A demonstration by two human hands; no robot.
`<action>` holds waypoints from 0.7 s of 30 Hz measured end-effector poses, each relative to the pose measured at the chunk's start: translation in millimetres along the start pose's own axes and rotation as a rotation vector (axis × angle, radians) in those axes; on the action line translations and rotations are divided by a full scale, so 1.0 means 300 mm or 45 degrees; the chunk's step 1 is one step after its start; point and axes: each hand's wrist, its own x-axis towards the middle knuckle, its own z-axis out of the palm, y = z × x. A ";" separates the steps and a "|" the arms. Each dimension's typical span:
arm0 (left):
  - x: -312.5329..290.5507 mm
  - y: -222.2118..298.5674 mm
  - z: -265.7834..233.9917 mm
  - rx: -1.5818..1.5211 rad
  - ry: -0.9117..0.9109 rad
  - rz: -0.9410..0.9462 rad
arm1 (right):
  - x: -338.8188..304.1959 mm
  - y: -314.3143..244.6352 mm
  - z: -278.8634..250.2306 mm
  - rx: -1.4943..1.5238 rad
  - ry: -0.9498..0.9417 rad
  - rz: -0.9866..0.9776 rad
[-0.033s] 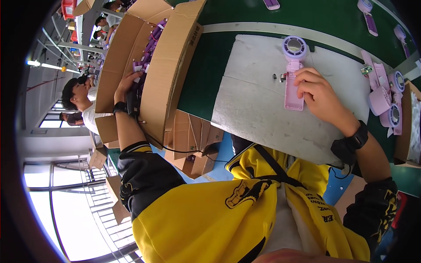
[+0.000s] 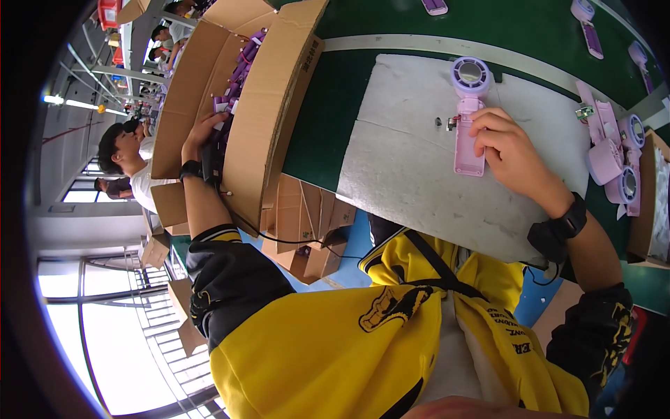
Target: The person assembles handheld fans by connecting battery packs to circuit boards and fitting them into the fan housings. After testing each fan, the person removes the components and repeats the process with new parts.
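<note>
A pink and lilac handheld fan lies on the pale board, its handle shell opened toward me. A small circuit board sticks out at the handle's left side. My right hand curls its fingers over the right edge of the handle and grips it. At the left, my left hand reaches into a cardboard box of purple cylindrical battery cells. Its fingertips touch the cells; the box and the cells partly hide the fingers, so their hold cannot be made out.
More lilac fan parts are heaped right of the board. Beside them stands a box with white contents. Several fan pieces lie on the green belt beyond. Another person sits at the far left. A black cable hangs below the box.
</note>
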 end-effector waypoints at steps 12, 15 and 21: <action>-0.086 0.065 0.065 -0.072 -0.045 0.068 | 0.004 -0.008 0.000 0.006 -0.002 0.001; -0.098 0.071 0.059 -0.079 -0.038 0.101 | 0.002 0.001 0.004 0.002 0.007 -0.009; -0.090 0.075 0.056 -0.122 -0.066 0.217 | 0.002 0.006 0.017 0.031 0.039 -0.016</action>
